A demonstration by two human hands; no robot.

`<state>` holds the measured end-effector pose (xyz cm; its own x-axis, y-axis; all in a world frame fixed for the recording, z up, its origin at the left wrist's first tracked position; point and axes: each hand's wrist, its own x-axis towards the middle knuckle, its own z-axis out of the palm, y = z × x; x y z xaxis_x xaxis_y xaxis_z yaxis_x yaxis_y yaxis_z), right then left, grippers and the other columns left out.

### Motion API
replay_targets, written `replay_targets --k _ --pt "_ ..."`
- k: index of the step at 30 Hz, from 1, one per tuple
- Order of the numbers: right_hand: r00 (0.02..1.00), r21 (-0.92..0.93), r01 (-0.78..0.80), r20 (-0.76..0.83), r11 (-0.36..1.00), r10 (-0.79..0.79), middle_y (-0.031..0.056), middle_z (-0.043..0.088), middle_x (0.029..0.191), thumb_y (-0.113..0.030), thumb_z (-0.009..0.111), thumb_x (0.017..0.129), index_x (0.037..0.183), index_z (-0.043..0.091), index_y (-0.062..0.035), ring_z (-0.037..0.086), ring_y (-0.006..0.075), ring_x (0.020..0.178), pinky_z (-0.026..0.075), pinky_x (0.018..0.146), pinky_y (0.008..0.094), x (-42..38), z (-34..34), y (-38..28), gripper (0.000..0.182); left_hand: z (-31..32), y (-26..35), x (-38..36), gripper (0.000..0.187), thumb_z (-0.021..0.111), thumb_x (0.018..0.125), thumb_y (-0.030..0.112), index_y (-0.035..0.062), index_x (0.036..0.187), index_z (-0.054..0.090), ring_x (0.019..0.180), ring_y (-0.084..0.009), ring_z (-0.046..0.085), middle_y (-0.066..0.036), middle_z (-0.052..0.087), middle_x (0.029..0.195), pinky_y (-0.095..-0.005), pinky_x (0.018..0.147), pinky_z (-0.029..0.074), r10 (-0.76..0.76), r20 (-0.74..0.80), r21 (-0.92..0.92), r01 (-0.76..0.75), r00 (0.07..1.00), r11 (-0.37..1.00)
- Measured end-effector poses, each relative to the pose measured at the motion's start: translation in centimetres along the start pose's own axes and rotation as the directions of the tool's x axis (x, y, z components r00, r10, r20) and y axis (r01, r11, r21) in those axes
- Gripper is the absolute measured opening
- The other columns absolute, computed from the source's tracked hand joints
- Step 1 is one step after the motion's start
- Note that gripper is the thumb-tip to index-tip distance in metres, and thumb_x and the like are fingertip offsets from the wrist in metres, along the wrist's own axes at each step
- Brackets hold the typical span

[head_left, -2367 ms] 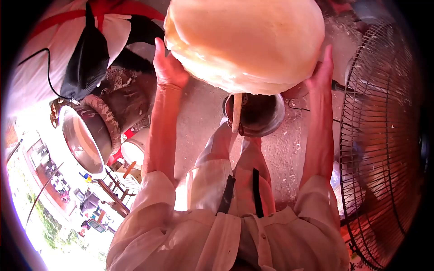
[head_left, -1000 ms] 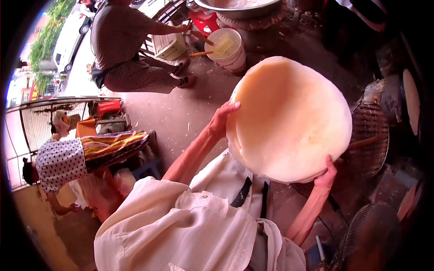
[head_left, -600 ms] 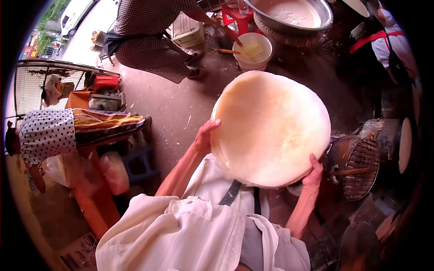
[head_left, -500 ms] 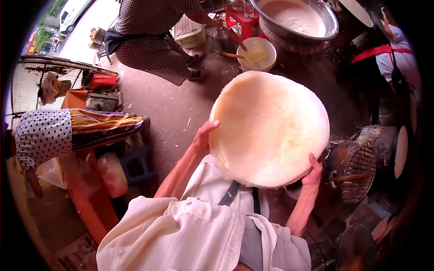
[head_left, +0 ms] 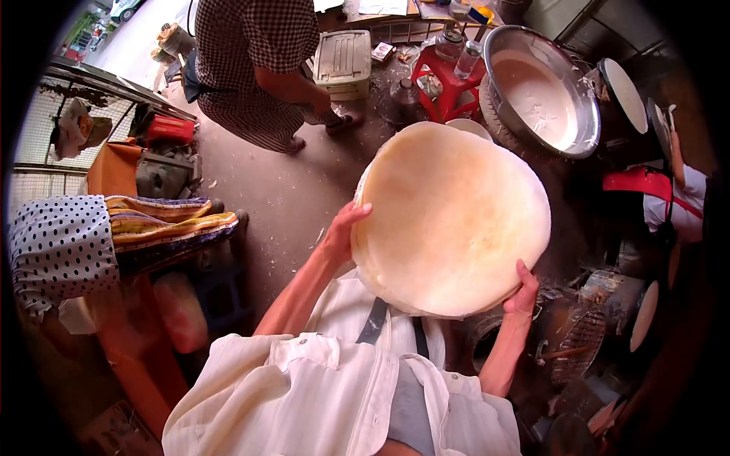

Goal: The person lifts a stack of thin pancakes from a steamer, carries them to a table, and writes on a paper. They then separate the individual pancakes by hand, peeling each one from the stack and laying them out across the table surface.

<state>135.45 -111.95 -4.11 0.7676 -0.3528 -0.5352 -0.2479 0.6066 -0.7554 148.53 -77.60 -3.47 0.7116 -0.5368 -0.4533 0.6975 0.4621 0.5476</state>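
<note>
A thick stack of thin round pancakes (head_left: 456, 220), pale cream with a golden patch, is held out in front of my body. My left hand (head_left: 346, 228) grips its left edge, thumb on top and the other fingers out of sight beneath. On the lower right edge, my right hand (head_left: 522, 290) is closed in the same way, thumb up. The stack sags slightly in the middle. Behind its far edge, the rim of a white bucket (head_left: 473, 128) peeks out.
Beyond stand a metal basin (head_left: 579, 83) of pale batter and a red stool (head_left: 432, 80) with glass jars. One person in checks (head_left: 262, 83) stands ahead, another in polka dots (head_left: 65, 239) at left, a third (head_left: 688, 201) at far right. Drum-shaped stoves (head_left: 572, 342) line the right.
My view has shifted, so the basin and stool appear lower and the stack now covers most of the bucket. The checked person's arm has come down from the bucket area. Both hands keep their hold.
</note>
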Motion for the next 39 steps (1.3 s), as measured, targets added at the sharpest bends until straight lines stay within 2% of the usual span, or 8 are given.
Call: replay_targets --k 9,13,15,20,25,29,34,39 --pt "0.992 -0.043 0.02 0.126 0.999 -0.014 0.0168 0.061 0.116 -0.02 0.068 0.078 0.123 0.052 0.0061 0.059 0.0271 0.106 0.047 0.093 0.0379 12.7 9.7 -3.6 0.054 -1.9 8.3 8.5 0.066 0.064 0.083 0.035 -0.0025 0.133 0.042 0.106 -0.025 0.061 -0.015 0.058 0.122 -0.0387 0.091 0.052 0.13 -0.036 -0.023 -0.131 0.991 0.991" --pt "0.983 -0.074 -0.05 0.17 0.996 0.062 0.0162 0.061 0.114 -0.019 0.067 0.078 0.122 0.053 0.0063 0.06 0.0267 0.103 0.047 0.093 0.0366 19.9 14.5 -5.4 0.053 -2.8 12.6 12.8 0.069 0.06 0.083 0.038 -0.0008 0.136 0.04 0.109 -0.0275 0.06 -0.017 0.057 0.124 -0.0406 0.094 0.049 0.104 -0.095 -0.029 -0.107 0.99 0.994" --pt "0.975 -0.068 -0.027 0.22 0.997 0.041 0.0159 0.061 0.113 -0.019 0.067 0.078 0.122 0.053 0.0064 0.06 0.0268 0.102 0.047 0.093 0.0365 22.9 18.2 -5.7 0.053 -4.1 15.1 14.6 0.067 0.061 0.084 0.038 -0.0024 0.135 0.041 0.108 -0.026 0.06 -0.016 0.058 0.123 -0.0383 0.094 0.05 0.191 -0.125 -0.026 -0.195 0.974 0.98" --pt "0.945 -0.153 -0.112 0.288 0.982 0.153 0.0186 0.06 0.114 -0.02 0.067 0.076 0.123 0.051 0.008 0.06 0.0286 0.103 0.048 0.092 0.0373 29.4 25.1 -5.9 0.057 -7.7 18.7 16.8 0.066 0.06 0.084 0.035 -0.002 0.135 0.042 0.11 -0.0264 0.06 -0.015 0.057 0.126 -0.0385 0.094 0.049 0.21 -0.221 -0.111 -0.239 0.952 0.965" --pt "0.91 -0.211 -0.147 0.353 0.966 0.216 0.0192 0.06 0.117 -0.02 0.067 0.077 0.126 0.05 0.0072 0.061 0.0291 0.104 0.048 0.093 0.0379 35.5 33.8 -6.1 0.058 -9.8 26.2 19.7 0.067 0.06 0.084 0.035 -0.0004 0.137 0.04 0.113 -0.0294 0.058 -0.017 0.056 0.128 -0.0409 0.097 0.047 0.275 -0.276 -0.135 -0.32 0.921 0.938" --pt "0.897 -0.221 -0.098 0.402 0.97 0.182 0.0189 0.06 0.118 -0.019 0.065 0.079 0.126 0.05 0.0067 0.06 0.0287 0.106 0.048 0.095 0.0378 41.2 42.5 -5.9 0.056 -13.6 34.7 23.5 0.067 0.06 0.083 0.034 0.0009 0.138 0.04 0.114 -0.0296 0.057 -0.016 0.055 0.128 -0.041 0.098 0.046 0.33 -0.261 -0.138 -0.373 0.907 0.918" --pt "0.88 -0.181 -0.118 0.436 0.976 0.188 0.0165 0.062 0.112 -0.018 0.067 0.078 0.122 0.053 0.0066 0.06 0.0273 0.101 0.048 0.091 0.0362 50.3 55.0 -5.4 0.052 -20.2 45.9 30.2 0.067 0.063 0.082 0.034 0.0013 0.136 0.042 0.112 -0.029 0.058 -0.014 0.057 0.126 -0.042 0.097 0.047 0.377 -0.312 -0.093 -0.423 0.872 0.901" --pt "0.839 -0.224 -0.137 0.492 0.965 0.234 0.0182 0.059 0.117 -0.02 0.067 0.08 0.125 0.049 0.0067 0.058 0.0272 0.108 0.045 0.097 0.0355 57.7 64.9 -4.4 0.056 -26.9 54.3 36.0 0.061 0.066 0.08 0.032 0.0034 0.131 0.048 0.109 -0.0286 0.059 -0.013 0.06 0.121 -0.042 0.096 0.047 0.4 -0.371 -0.054 -0.45 0.838 0.891"
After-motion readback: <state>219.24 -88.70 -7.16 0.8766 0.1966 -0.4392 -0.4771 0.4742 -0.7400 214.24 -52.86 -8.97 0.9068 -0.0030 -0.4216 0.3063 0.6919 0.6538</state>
